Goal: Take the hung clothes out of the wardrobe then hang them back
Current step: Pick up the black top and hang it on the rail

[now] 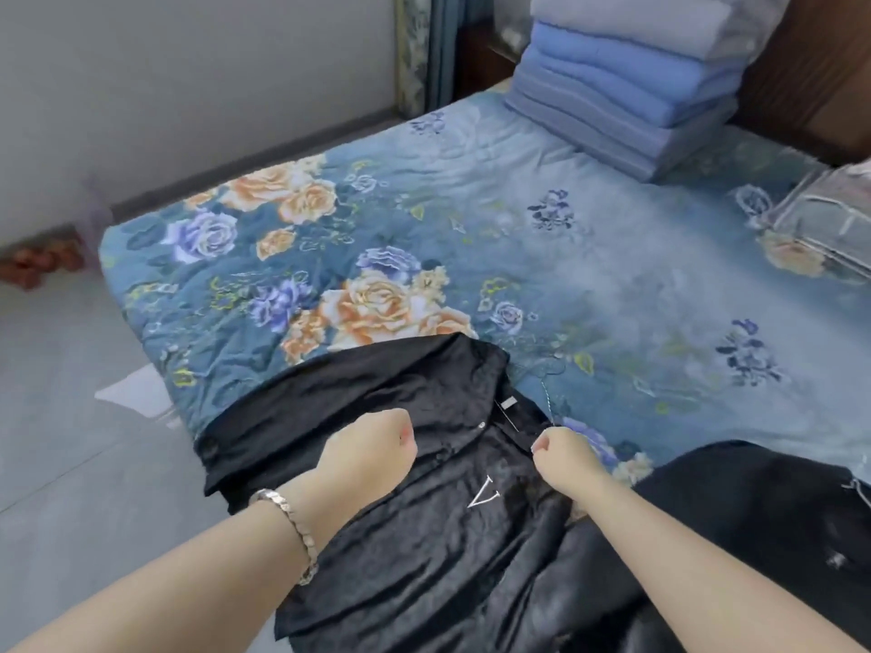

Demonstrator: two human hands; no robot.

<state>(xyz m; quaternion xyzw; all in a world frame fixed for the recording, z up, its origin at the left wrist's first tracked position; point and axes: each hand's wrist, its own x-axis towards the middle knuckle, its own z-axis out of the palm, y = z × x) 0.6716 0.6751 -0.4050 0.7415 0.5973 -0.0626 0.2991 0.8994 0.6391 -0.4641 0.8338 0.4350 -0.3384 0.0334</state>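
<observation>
Right, the black shirt (424, 534) is lying on the bed (518, 228), hanger hook (549, 393) poking from its collar, left hand (372, 445) and right hand (561, 450) both gripping its front. Taking out is looking done; rehanging is waiting.

Two hands: left hand (370, 447), right hand (565, 452). Two black garments: shirt (424, 539), other garment (754, 501). One bracelet (296, 523).

— What kind of place do I see through the head camera?
— A bedroom in a home, I think. There is a bed (518, 219) with a flowered blue quilt, and a pile of folded blue blankets (627, 87) stands before a dark wooden headboard (810, 63).
— Anything more?
— A curtain (443, 44) in the corner, a pale tiled floor (56, 417), and a black shirt (424, 558) lying on the bed.
</observation>
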